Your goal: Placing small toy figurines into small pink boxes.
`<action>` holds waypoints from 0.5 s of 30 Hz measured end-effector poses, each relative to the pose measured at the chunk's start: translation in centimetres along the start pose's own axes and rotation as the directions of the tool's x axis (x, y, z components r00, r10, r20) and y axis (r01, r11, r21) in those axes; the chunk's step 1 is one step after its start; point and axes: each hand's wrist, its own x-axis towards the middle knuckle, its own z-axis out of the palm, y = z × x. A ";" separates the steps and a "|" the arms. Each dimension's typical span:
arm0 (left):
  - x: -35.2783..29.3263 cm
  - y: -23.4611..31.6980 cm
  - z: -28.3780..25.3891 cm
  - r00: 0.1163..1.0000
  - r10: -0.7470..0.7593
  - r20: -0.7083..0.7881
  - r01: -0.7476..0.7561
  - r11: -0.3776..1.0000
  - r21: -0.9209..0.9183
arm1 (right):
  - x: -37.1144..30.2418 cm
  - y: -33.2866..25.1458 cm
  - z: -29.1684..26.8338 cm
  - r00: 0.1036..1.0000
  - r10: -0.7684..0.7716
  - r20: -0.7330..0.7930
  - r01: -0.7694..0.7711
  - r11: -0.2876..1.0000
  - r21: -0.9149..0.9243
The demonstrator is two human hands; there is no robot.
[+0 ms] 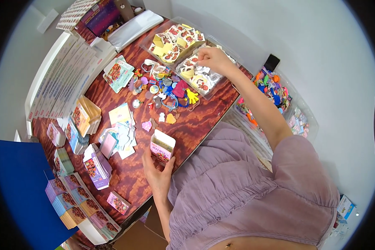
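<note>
My left hand (157,177) grips a small pink carton (161,148) near the table's front edge. Its top flap stands up and the mouth faces me; some dark yellowish filling shows inside. At the far right my right hand (214,60) reaches over a clear plastic bin (210,93). Its fingers are pinched together, and what they may hold is hidden. Beneath them lie silvery packets (212,77) and cream cards with red pictures (202,84). The bin's other compartment holds more folded cream and yellow cards (171,43).
Small trinkets (171,89) are scattered mid-table beside loose papers (123,133). Flattened cartons (96,166) and a row of white boxes (60,79) line the left side. Filled boxes (79,200) stand near left. A tub of colourful toys (273,93) and a phone (272,62) sit right of the table.
</note>
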 end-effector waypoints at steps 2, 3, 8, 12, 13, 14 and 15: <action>-0.1 0.4 -0.1 1.000 -0.030 0.004 0.030 0.999 -0.020 | -0.3 0.2 -0.9 1.000 0.021 -0.023 -0.019 0.995 0.103; -0.1 0.7 0.0 0.998 -0.060 0.008 0.060 0.997 -0.039 | -0.6 0.1 -1.4 1.000 0.019 -0.020 -0.017 0.995 0.102; 0.4 2.0 0.8 0.999 -0.031 -0.022 0.029 0.995 -0.094 | -1.2 0.4 -2.5 0.953 0.238 0.190 -0.298 0.598 0.744; 1.0 2.6 0.9 1.000 0.012 0.003 -0.012 0.999 -0.033 | -1.0 1.5 -1.6 0.925 0.147 0.351 -0.377 0.229 0.897; 1.1 2.7 0.9 0.999 0.049 0.011 -0.049 0.998 0.027 | -0.9 1.8 -1.4 0.923 0.143 0.358 -0.383 0.228 0.895; 1.2 2.8 1.0 0.999 0.050 0.011 -0.050 0.998 0.036 | -1.0 1.5 -1.2 0.919 0.110 0.378 -0.392 0.186 0.901; 1.3 2.7 1.0 0.999 0.045 0.008 -0.045 0.998 0.037 | -1.0 1.3 -1.0 0.916 0.076 0.395 -0.402 0.144 0.904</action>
